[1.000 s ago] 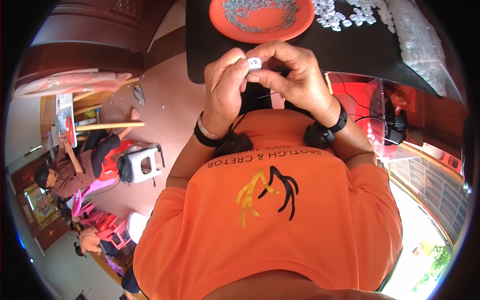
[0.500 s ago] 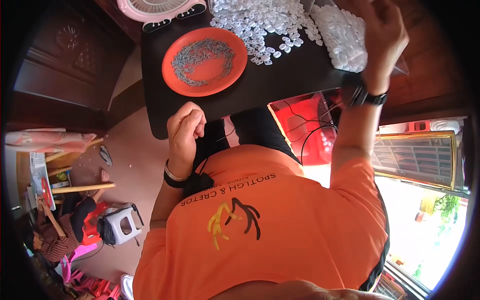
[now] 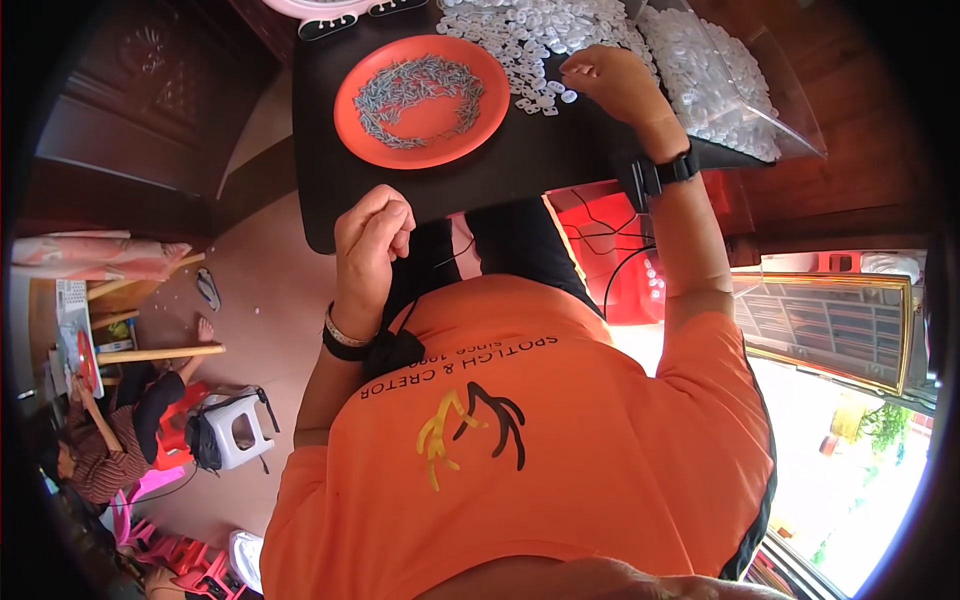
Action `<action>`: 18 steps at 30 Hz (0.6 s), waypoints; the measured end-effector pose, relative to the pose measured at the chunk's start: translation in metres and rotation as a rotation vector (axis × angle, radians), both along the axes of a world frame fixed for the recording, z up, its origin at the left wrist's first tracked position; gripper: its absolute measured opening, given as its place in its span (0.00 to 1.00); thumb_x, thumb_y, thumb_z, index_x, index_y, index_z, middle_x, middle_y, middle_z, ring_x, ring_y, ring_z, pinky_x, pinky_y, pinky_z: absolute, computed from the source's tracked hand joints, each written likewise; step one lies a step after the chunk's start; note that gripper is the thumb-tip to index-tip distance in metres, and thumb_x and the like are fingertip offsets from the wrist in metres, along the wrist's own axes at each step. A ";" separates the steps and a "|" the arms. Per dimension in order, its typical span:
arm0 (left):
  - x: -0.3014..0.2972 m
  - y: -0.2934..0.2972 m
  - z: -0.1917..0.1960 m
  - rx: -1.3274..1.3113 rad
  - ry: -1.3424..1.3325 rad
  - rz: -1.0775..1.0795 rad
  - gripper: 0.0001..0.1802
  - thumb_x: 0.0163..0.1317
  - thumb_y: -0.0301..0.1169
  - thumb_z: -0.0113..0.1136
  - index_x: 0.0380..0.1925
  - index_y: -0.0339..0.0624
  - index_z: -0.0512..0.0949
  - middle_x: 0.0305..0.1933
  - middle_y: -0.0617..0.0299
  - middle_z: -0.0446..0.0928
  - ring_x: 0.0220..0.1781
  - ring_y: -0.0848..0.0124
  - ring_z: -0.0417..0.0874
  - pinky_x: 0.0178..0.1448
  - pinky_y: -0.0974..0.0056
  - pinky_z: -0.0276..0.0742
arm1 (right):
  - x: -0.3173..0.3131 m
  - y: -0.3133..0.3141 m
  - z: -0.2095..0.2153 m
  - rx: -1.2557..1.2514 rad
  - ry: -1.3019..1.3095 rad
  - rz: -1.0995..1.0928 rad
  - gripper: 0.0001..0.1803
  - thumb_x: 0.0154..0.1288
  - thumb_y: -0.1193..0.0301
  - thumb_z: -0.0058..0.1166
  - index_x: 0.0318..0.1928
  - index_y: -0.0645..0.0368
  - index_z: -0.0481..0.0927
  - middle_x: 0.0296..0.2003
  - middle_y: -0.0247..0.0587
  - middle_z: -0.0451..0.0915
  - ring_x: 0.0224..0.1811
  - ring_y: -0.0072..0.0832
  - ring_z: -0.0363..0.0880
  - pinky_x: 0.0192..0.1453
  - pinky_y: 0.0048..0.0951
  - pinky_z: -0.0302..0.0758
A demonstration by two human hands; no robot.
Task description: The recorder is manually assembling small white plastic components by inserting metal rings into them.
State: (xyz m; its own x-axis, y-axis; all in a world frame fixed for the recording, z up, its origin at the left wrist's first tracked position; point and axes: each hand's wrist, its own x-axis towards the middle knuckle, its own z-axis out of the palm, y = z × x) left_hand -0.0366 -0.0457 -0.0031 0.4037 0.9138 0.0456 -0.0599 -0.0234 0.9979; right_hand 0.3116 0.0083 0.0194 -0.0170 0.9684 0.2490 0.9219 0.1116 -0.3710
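My right hand (image 3: 612, 82) reaches out over a black table (image 3: 560, 165) and pinches at the near edge of a heap of small white plastic pieces (image 3: 535, 40). Whether a piece is between its fingers I cannot tell. My left hand (image 3: 372, 232) hovers at the table's near edge with its fingers curled shut, nothing visible in it. An orange plate (image 3: 422, 100) holding several small grey metal pins lies between the two hands, further out. A black watch sits on my right wrist, a band on my left.
A clear plastic bag (image 3: 735, 85) full of white pieces lies at the table's right. A pink fan base (image 3: 325, 12) stands at the far edge. A red plastic stool (image 3: 612, 260) is under the table. People sit on the floor (image 3: 115, 440) at the left beside a white stool (image 3: 235, 428).
My hands were together at my chest around a small white piece. The right hand went out to the white heap and now picks at its near edge; the left stayed near, fist closed.
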 end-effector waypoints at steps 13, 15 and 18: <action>0.004 -0.001 -0.001 -0.018 0.014 -0.010 0.14 0.62 0.33 0.47 0.19 0.40 0.70 0.15 0.71 0.62 0.17 0.84 0.60 0.22 0.75 0.50 | -0.024 0.027 -0.021 0.006 -0.186 0.184 0.13 0.55 0.63 0.57 0.37 0.57 0.82 0.33 0.43 0.81 0.36 0.39 0.80 0.40 0.35 0.75; 0.003 -0.001 -0.001 -0.027 0.021 0.009 0.14 0.62 0.33 0.46 0.19 0.40 0.70 0.15 0.71 0.63 0.18 0.84 0.60 0.22 0.75 0.50 | -0.023 0.029 -0.020 0.001 -0.145 0.193 0.13 0.55 0.62 0.56 0.36 0.56 0.81 0.32 0.43 0.81 0.36 0.40 0.80 0.40 0.36 0.75; 0.000 -0.001 -0.003 -0.032 0.023 0.005 0.13 0.62 0.33 0.46 0.19 0.40 0.70 0.15 0.71 0.63 0.18 0.84 0.61 0.22 0.75 0.51 | -0.022 0.029 -0.015 -0.017 -0.146 0.173 0.12 0.56 0.63 0.56 0.36 0.56 0.81 0.31 0.43 0.81 0.34 0.41 0.80 0.40 0.37 0.75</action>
